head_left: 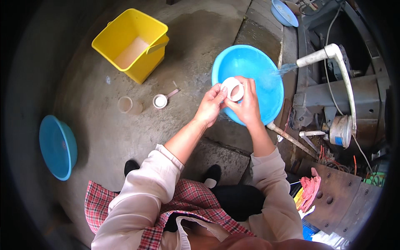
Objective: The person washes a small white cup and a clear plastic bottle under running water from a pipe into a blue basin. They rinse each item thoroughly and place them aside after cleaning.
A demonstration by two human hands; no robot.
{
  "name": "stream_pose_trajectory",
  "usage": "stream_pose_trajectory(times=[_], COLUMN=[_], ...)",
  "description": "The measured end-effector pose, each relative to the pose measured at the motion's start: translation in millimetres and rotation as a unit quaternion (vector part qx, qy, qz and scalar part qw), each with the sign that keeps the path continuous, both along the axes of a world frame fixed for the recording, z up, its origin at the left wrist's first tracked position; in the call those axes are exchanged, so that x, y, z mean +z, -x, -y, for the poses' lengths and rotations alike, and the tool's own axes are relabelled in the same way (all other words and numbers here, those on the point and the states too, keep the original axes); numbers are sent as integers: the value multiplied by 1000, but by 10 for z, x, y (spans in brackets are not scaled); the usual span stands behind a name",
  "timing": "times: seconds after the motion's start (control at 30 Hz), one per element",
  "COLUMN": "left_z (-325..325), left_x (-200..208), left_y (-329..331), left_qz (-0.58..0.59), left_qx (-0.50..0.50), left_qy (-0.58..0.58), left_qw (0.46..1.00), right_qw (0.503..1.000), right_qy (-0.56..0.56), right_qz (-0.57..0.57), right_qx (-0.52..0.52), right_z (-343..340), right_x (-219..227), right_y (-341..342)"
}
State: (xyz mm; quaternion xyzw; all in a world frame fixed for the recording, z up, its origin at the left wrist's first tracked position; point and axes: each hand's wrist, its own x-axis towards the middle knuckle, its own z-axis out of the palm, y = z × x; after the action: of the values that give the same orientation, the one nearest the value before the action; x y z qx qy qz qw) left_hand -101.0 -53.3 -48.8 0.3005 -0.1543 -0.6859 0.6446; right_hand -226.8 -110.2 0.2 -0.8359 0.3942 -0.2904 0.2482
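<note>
Both hands hold a small white ring-shaped cup (227, 83) above the near edge of a blue basin (243, 62). Its round opening shows a pinkish, mesh-like inside. My left hand (208, 106) grips its left side, thumb on the rim. Fingers of my right hand (248, 103) close round its right side and top. Water pours into the basin from a white pipe (314, 57) on the right. On the concrete floor to the left lie a small round white cup with a handle (160, 101) and a translucent cup (130, 106).
A yellow bucket (154, 62) with pinkish contents stands far left. Another blue basin (58, 148) leans at the left, and a light blue bowl (284, 13) sits far right. Metal machinery (346, 98) with hanging cables lines the right side; a pink cloth (310, 189) lies nearby.
</note>
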Motion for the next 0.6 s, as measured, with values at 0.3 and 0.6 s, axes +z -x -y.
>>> stream_pose_trajectory(times=[0.3,0.6], left_z=[-79,-163], left_x=[32,26], left_y=[-146,-305], left_qz=[-137,-29], left_qx=[-36,-69], left_qy=[34,-36], left_qw=[989,997], right_qw=[897,880], right_qy=[-380,-421], right_qz=[207,174], right_qx=[87,132], right_z=[-133,-228], right_x=[111,182], right_y=[181,114])
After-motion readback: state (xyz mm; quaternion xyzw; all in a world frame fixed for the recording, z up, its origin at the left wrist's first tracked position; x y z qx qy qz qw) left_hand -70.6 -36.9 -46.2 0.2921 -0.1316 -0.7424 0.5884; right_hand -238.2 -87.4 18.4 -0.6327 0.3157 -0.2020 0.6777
